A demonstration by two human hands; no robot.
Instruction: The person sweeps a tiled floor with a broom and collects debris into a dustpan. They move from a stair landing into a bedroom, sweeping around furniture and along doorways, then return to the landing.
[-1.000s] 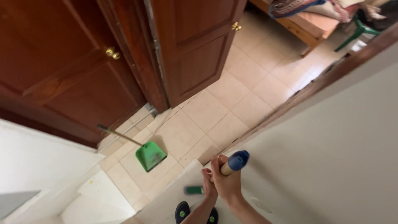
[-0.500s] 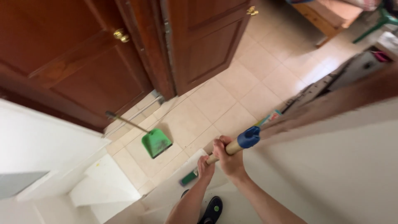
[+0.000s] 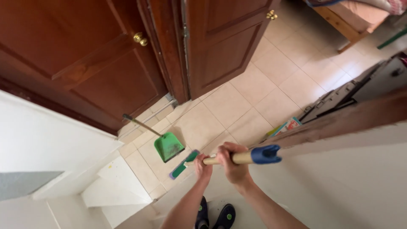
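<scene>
Both my hands grip a broom handle [image 3: 242, 157], a pale wooden stick with a blue cap at its top end. My right hand [image 3: 232, 164] holds it just below the cap. My left hand [image 3: 203, 166] holds it lower down. The green broom head [image 3: 184, 164] rests on the tiled floor right beside a green dustpan [image 3: 168, 146] with a long thin handle. My dark slippers [image 3: 215, 215] show at the bottom, on a white step.
Two dark wooden doors [image 3: 106, 63] with brass knobs stand at the top, one ajar. White stair steps [image 3: 114, 186] lie at the lower left and a white wall [image 3: 339, 182] at the right. A wooden bed frame [image 3: 339, 17] is at the far top right.
The broom head has swept forward off the step toward the dustpan. My hands have risen and the handle now lies nearly level. The view has shifted right and down.
</scene>
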